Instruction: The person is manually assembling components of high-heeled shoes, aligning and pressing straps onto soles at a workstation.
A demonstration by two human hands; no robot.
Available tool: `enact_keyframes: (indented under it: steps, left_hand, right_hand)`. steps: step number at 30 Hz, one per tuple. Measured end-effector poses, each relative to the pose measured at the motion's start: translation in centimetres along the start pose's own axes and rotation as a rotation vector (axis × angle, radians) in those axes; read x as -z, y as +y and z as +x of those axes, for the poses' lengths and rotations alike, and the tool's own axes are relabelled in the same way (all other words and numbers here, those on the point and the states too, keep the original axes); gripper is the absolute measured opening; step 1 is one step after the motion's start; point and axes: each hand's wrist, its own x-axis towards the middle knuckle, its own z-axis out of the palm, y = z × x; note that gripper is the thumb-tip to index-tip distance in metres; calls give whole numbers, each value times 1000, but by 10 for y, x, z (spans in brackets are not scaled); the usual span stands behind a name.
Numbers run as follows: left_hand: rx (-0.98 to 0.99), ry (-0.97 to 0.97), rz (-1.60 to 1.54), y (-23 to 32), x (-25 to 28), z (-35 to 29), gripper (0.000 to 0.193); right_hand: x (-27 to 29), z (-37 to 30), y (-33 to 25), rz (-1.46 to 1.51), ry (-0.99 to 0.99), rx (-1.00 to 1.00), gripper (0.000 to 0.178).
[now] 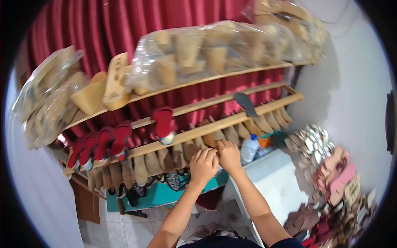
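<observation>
Both my hands reach forward to a row of brown shoe lasts standing along a wooden rack rail. My left hand has its fingers bent and drawn together at the lasts. Right beside it, almost touching, my right hand is curled too, its fingertips by the same part of the row. What the fingers close on is hidden behind them. Red shoe soles lean on the rack at the left, with another red sole nearer the middle. A dark grey sole rests across the rails at right.
Plastic-wrapped wooden heel blocks fill the upper shelf. Under the rack is a green table with dark patterned shoes. A water bottle stands by a white box-like surface. Piled shoe parts lie at right.
</observation>
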Motion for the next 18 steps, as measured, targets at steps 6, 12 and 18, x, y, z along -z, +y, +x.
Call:
enact_keyframes:
  steps: [6, 12, 18]
  left_hand:
    - [-64, -350, -235, 44, -53, -83, 9]
    - [-206, -718, -443, 126, -58, -160, 11]
    - [-376, -885, -690, 226, -45, -226, 15]
  right_hand:
    - [33, -131, 27, -137, 4, -316, 13]
    - [86, -259, 6, -207, 71, -647, 16]
    - [150, -373, -18, -344, 216, -958, 16]
